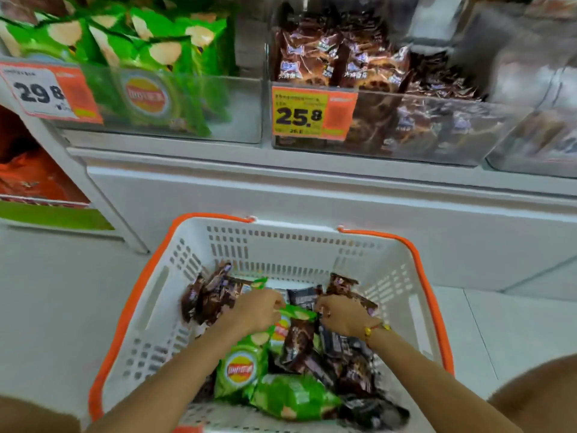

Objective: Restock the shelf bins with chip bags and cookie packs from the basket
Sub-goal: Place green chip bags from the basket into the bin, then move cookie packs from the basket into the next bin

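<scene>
— Reaching into the basket with both hands at once, is that wise?

— It can work. The left hand has its fingers curled over the top edge of a green chip bag lying among the packs; it looks like a pinch on the crimped seal, though the fingertips are partly hidden. The right hand is curled around a brown cookie pack near the far right of the pile, gripping it at one end.

— So each hand has its own item?

— That's my reading. More chip bags, such as the big green one nearer the body, and dark cookie packs sit loose around both wrists.

— Where do they go?

— Up on the shelf. The clear bin on the left already holds matching green chip bags, behind the 29.8 price tag. The clear bin beside it, marked 25.8, holds brown cookie packs. Handily, each hand is on the side of its own bin.

— Any advice for the lift?

— Hold the chip bag by the seal, not the puffed belly, so nothing gets crushed. Lift straight up until clear of the basket rim and the neighbouring packs, which could snag and tumble out. Then stand the bag upright behind the others, label forward, and drop the cookie pack over the bin's front wall.
</scene>
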{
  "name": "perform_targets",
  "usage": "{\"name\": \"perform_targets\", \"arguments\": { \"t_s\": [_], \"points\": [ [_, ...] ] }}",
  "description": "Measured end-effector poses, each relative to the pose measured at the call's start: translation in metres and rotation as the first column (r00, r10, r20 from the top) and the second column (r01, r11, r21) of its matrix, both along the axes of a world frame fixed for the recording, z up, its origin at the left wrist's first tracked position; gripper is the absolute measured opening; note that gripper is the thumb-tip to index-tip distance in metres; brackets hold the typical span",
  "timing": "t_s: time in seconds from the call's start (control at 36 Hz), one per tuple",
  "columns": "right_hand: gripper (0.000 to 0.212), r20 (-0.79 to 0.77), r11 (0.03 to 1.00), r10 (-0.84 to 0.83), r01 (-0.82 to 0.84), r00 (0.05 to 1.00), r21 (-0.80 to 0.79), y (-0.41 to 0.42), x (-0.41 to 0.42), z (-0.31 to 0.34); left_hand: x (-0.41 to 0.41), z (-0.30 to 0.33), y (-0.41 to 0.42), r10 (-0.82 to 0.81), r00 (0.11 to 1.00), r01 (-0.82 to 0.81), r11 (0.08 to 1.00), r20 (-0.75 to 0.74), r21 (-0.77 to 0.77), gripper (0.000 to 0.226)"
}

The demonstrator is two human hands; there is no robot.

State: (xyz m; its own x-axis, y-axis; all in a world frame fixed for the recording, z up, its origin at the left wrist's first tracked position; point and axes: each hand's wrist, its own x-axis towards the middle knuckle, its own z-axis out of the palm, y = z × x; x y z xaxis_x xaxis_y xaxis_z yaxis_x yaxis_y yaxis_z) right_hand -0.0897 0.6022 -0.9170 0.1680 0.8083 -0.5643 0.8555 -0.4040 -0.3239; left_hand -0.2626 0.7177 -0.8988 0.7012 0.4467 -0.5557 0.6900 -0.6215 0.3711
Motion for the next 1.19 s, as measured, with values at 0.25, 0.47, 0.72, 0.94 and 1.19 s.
{"name": "perform_targets", "arguments": {
  "t_s": [0.25, 0.47, 0.72, 0.94, 1.19],
  "points": [
    [0.057, 0.049, 0.998, 0.067, -0.066, 0.997, -0.02, -0.027, -0.026, -0.06, 0.009, -0.062, -0.039, 0.033, 0.999, -0.032, 0.999, -0.021, 0.031, 0.032],
    [0.021, -0.077, 0.983, -0.053, 0.066, 0.996, 0.169, -0.019, -0.014, -0.053, 0.009, -0.063, -0.043, 0.097, 0.99, -0.102, 0.994, 0.107, 0.047, 0.022],
    [0.031, -0.253, 0.953, -0.09, 0.157, 0.963, 0.258, 0.018, 0.023, 0.021, 0.021, 0.013, 0.004, 0.332, 0.886, -0.21, 0.909, 0.322, -0.359, 0.027],
    [0.015, -0.375, 0.898, -0.005, 0.169, 0.927, 0.407, 0.041, 0.047, 0.141, 0.022, 0.115, 0.037, 0.455, 0.792, -0.161, 0.798, 0.406, -0.58, 0.047],
    [0.024, -0.427, 0.783, -0.06, 0.308, 0.902, 0.541, 0.022, 0.058, 0.243, 0.037, 0.184, 0.03, 0.564, 0.515, -0.14, 0.798, 0.646, -0.586, 0.024]
  ]
}}
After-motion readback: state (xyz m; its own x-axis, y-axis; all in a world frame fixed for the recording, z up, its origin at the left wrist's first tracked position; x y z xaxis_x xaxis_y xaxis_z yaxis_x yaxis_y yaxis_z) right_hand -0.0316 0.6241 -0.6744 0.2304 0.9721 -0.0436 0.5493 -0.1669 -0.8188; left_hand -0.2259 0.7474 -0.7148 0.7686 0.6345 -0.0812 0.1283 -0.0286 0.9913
